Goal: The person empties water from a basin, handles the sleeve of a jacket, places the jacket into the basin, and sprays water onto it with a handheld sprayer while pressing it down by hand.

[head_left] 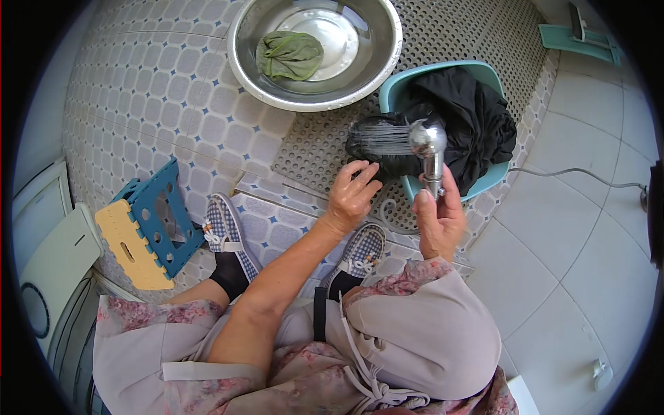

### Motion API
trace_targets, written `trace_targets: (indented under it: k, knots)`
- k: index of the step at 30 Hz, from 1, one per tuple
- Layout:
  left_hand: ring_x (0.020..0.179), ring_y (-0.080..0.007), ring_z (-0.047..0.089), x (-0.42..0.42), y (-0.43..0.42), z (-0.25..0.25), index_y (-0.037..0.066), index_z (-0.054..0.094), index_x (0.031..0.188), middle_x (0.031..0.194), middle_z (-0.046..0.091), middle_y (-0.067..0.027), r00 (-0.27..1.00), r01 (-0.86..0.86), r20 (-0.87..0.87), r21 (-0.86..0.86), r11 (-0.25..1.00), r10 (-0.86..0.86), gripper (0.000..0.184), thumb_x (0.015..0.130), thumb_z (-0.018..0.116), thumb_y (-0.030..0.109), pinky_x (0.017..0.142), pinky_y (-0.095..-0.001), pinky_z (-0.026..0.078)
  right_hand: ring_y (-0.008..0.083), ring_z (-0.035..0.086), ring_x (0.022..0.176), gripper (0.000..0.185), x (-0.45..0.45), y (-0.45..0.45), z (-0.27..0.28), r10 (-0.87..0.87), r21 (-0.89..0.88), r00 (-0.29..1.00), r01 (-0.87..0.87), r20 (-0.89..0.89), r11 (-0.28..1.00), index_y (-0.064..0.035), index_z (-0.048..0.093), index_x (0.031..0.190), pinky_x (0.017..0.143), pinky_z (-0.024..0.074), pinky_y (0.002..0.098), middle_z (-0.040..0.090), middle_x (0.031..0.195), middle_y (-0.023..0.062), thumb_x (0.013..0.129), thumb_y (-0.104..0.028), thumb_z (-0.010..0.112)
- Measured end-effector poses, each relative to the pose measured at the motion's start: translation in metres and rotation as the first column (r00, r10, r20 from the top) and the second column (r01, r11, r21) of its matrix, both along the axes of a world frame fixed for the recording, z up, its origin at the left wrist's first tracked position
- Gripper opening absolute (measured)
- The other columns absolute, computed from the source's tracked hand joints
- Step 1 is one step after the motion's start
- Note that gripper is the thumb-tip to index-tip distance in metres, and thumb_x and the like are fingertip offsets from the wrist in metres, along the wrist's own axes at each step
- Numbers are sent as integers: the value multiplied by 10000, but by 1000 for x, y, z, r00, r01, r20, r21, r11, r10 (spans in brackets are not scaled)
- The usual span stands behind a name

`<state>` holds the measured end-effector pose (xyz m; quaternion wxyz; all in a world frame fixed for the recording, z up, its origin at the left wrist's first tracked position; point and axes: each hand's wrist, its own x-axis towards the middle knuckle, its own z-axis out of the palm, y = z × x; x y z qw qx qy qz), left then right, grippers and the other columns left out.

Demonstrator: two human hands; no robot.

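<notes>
My right hand (443,221) is closed round the handle of a chrome shower head (429,149). Water sprays from it to the left onto black cloth (474,117), which fills a turquoise basin (492,181) and hangs over its left rim. Near that overhanging part is my left hand (354,197), its fingertips at the lower edge of the wet cloth; whether they grip it cannot be made out. A metal bowl (315,105) stands beyond, with a crumpled green cloth (290,55) inside.
A blue and cream folding stool (149,235) stands at the left on the tiled floor, near a white appliance (52,277). Under the basin lies a perforated grey mat (311,149). A grey hose (581,173) runs to the right wall.
</notes>
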<state>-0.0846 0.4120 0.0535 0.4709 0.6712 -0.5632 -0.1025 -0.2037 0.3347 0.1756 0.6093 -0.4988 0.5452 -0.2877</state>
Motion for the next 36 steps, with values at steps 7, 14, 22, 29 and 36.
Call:
trace_targets:
  k: [7,14,22,29,36]
  knots:
    - [994,-328,586,5,-4,-1,-20,670,811,1062,662,-133,999,21,30,-19,1000,-20,243,570,642,-14,828,-401,510,91,560,901,497,4,2,-7,156,-254,938,-239,-309,937,-30,537,1330,783,452,211,610,1137,76,854,-38,679]
    - [962,-319,593,2,-4,0,-14,671,812,1065,667,-125,1000,-1,30,-32,999,2,230,583,650,-4,812,-395,511,102,562,851,498,15,3,-7,217,-197,951,-261,-220,945,-47,555,1318,742,458,226,612,1106,71,837,-37,686]
    - [967,-340,588,2,-6,0,-14,671,895,1035,657,-141,999,-52,-14,-18,998,52,267,632,628,-36,840,-393,507,105,570,771,508,22,-3,-9,174,-378,898,-336,-403,863,-58,558,1318,661,476,236,618,1079,85,826,-12,680]
    - [1154,-318,519,2,-21,-22,19,394,1400,1314,481,-235,578,-295,-612,459,838,540,713,760,686,134,1012,-377,396,92,551,1035,519,9,4,-8,112,120,993,-117,49,986,-10,508,1353,899,436,219,579,1230,47,858,5,665]
    - [1104,-212,569,21,-50,-32,12,344,1438,1220,586,-184,175,417,-860,506,755,480,731,853,685,284,926,-313,455,97,533,1092,516,3,13,-12,87,112,991,-97,98,989,-11,506,1350,947,415,242,574,1238,48,859,18,659]
